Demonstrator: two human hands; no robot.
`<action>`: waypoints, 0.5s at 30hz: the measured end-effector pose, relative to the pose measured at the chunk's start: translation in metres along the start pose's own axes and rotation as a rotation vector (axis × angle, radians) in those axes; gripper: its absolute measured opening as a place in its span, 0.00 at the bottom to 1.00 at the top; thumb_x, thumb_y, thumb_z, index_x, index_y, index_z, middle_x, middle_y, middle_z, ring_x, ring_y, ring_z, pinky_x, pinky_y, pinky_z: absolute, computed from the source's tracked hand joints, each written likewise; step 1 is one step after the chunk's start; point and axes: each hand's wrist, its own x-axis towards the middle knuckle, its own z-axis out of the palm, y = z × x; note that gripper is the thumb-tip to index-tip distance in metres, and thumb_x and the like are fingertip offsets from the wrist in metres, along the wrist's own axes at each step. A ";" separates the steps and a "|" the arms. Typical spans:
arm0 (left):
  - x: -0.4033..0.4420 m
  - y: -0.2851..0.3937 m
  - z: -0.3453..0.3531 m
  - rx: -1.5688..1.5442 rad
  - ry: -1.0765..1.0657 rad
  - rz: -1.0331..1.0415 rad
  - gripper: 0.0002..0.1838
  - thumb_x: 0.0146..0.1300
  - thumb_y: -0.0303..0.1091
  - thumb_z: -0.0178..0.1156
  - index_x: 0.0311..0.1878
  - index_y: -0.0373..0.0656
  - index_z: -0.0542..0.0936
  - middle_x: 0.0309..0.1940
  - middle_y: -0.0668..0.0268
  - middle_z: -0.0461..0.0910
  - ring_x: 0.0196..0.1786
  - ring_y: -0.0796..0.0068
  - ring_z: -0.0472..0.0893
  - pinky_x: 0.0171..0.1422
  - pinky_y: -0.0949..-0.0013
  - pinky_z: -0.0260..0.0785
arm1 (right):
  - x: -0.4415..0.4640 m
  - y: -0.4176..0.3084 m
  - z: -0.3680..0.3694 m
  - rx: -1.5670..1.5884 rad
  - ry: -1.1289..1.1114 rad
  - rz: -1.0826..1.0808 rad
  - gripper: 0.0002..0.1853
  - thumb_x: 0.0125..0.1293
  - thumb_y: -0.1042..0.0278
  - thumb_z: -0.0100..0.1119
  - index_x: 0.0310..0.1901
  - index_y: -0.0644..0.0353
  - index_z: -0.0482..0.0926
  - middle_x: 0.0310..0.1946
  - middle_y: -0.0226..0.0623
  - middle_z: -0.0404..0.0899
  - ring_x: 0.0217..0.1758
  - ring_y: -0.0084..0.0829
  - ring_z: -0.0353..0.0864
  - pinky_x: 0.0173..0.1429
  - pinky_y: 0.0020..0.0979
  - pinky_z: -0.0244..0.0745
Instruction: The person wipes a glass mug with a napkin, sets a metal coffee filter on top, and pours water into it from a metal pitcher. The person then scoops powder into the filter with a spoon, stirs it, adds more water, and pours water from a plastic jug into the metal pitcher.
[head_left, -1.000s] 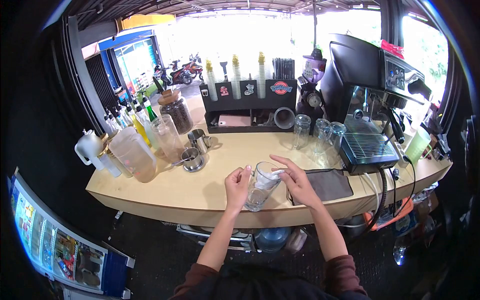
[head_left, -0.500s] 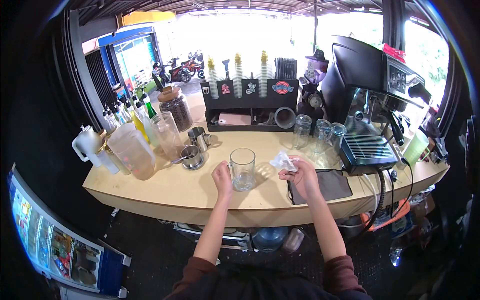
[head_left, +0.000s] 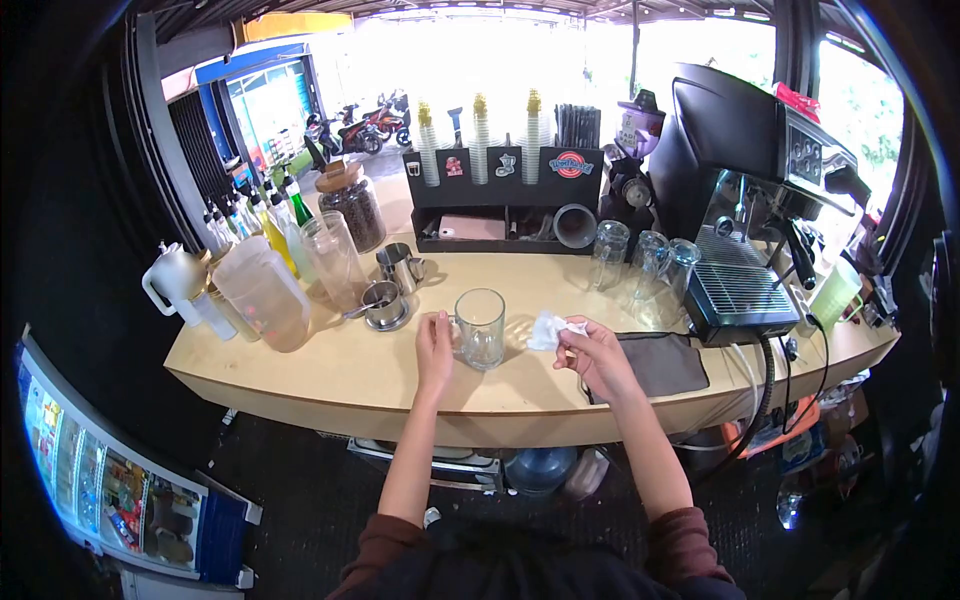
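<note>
A clear glass mug with a side handle (head_left: 482, 330) stands upright on the pale wooden counter (head_left: 400, 385), its long axis vertical and its open mouth up. It lies between the two hands, nearer the left hand (head_left: 434, 345) and a little to the far side of it. The handle points left, right beside the left fingers. That hand looks released, fingers loosely extended; whether a fingertip touches the handle I cannot tell. The right hand (head_left: 600, 362) is off to the right of the mug, apart from it, pinching a crumpled white tissue (head_left: 548, 331) between thumb and fingers. The tissue reaches left toward the mug without touching it. A dark grey cloth (head_left: 665, 366) lies flat just right of the right hand.
</note>
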 end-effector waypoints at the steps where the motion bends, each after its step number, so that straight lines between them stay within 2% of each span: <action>1: -0.003 0.005 0.002 0.121 0.134 0.096 0.12 0.68 0.39 0.53 0.34 0.40 0.71 0.28 0.69 0.68 0.34 0.80 0.68 0.38 0.74 0.61 | -0.002 -0.003 0.002 0.001 -0.001 0.002 0.07 0.64 0.72 0.57 0.42 0.63 0.76 0.32 0.32 0.77 0.32 0.23 0.78 0.37 0.29 0.77; 2: -0.007 0.011 0.003 0.242 0.268 0.193 0.12 0.67 0.38 0.54 0.40 0.38 0.72 0.35 0.65 0.71 0.41 0.76 0.71 0.45 0.72 0.64 | -0.004 -0.007 0.003 -0.042 -0.033 0.046 0.07 0.64 0.72 0.58 0.41 0.63 0.76 0.31 0.32 0.77 0.30 0.22 0.77 0.36 0.26 0.76; 3: -0.015 0.024 0.006 0.242 0.269 0.193 0.12 0.67 0.38 0.54 0.40 0.38 0.72 0.35 0.65 0.71 0.41 0.76 0.71 0.45 0.72 0.64 | -0.006 -0.011 0.005 -0.085 -0.065 0.089 0.06 0.64 0.72 0.59 0.40 0.64 0.77 0.30 0.31 0.77 0.29 0.21 0.77 0.34 0.24 0.75; 5: -0.037 0.059 0.012 0.244 0.079 0.380 0.16 0.64 0.37 0.58 0.50 0.37 0.71 0.47 0.60 0.72 0.51 0.73 0.71 0.53 0.69 0.65 | -0.008 -0.014 0.010 -0.158 -0.116 0.125 0.07 0.63 0.72 0.60 0.40 0.64 0.77 0.29 0.30 0.77 0.28 0.20 0.76 0.33 0.23 0.73; 6: -0.044 0.069 0.017 0.181 -0.062 0.439 0.18 0.60 0.35 0.62 0.50 0.37 0.73 0.45 0.61 0.74 0.50 0.72 0.73 0.53 0.69 0.66 | -0.010 -0.014 0.014 -0.230 -0.166 0.164 0.07 0.63 0.71 0.60 0.40 0.64 0.78 0.29 0.29 0.77 0.27 0.19 0.75 0.31 0.21 0.72; 7: -0.050 0.082 0.021 0.184 -0.056 0.434 0.18 0.60 0.35 0.62 0.50 0.37 0.73 0.45 0.61 0.74 0.50 0.72 0.73 0.53 0.69 0.66 | -0.011 -0.016 0.021 -0.229 -0.169 0.171 0.07 0.63 0.71 0.60 0.40 0.64 0.78 0.29 0.29 0.77 0.27 0.19 0.75 0.31 0.21 0.72; 9: -0.060 0.101 0.026 0.197 -0.584 0.252 0.16 0.60 0.31 0.63 0.49 0.37 0.75 0.41 0.64 0.76 0.46 0.76 0.75 0.50 0.72 0.67 | -0.013 -0.021 0.033 -0.445 -0.239 0.135 0.09 0.60 0.73 0.63 0.41 0.65 0.78 0.29 0.27 0.78 0.27 0.16 0.74 0.32 0.20 0.71; 10: -0.063 0.100 0.026 0.195 -0.582 0.250 0.16 0.60 0.31 0.63 0.49 0.37 0.75 0.41 0.64 0.76 0.46 0.76 0.75 0.50 0.72 0.67 | -0.014 -0.020 0.034 -0.426 -0.180 0.123 0.11 0.58 0.75 0.65 0.42 0.64 0.78 0.29 0.27 0.78 0.30 0.17 0.74 0.33 0.19 0.70; 11: -0.066 0.098 0.025 0.087 -0.610 0.056 0.14 0.60 0.29 0.62 0.49 0.37 0.75 0.40 0.65 0.77 0.43 0.79 0.75 0.48 0.74 0.67 | -0.014 -0.018 0.032 -0.428 -0.180 0.123 0.11 0.58 0.75 0.65 0.42 0.64 0.78 0.29 0.27 0.78 0.30 0.17 0.74 0.33 0.19 0.70; 12: -0.068 0.096 0.025 -0.022 -0.635 -0.138 0.13 0.60 0.27 0.62 0.48 0.37 0.76 0.38 0.67 0.77 0.40 0.82 0.76 0.47 0.76 0.68 | -0.013 -0.014 0.029 -0.542 -0.150 -0.029 0.11 0.58 0.75 0.65 0.43 0.64 0.78 0.31 0.28 0.78 0.31 0.18 0.75 0.34 0.20 0.71; 13: -0.068 0.095 0.025 -0.022 -0.637 -0.137 0.13 0.60 0.27 0.62 0.48 0.37 0.76 0.38 0.67 0.77 0.40 0.82 0.76 0.47 0.76 0.68 | -0.013 -0.012 0.028 -0.653 -0.118 -0.183 0.12 0.57 0.75 0.65 0.44 0.64 0.78 0.32 0.29 0.78 0.33 0.19 0.76 0.35 0.21 0.72; 15: -0.069 0.091 0.028 -0.148 -0.550 -0.124 0.10 0.63 0.22 0.56 0.48 0.36 0.75 0.39 0.68 0.77 0.40 0.86 0.75 0.44 0.79 0.68 | -0.018 -0.013 0.030 -0.712 -0.133 -0.269 0.13 0.56 0.76 0.65 0.44 0.64 0.77 0.34 0.30 0.78 0.35 0.19 0.75 0.38 0.22 0.72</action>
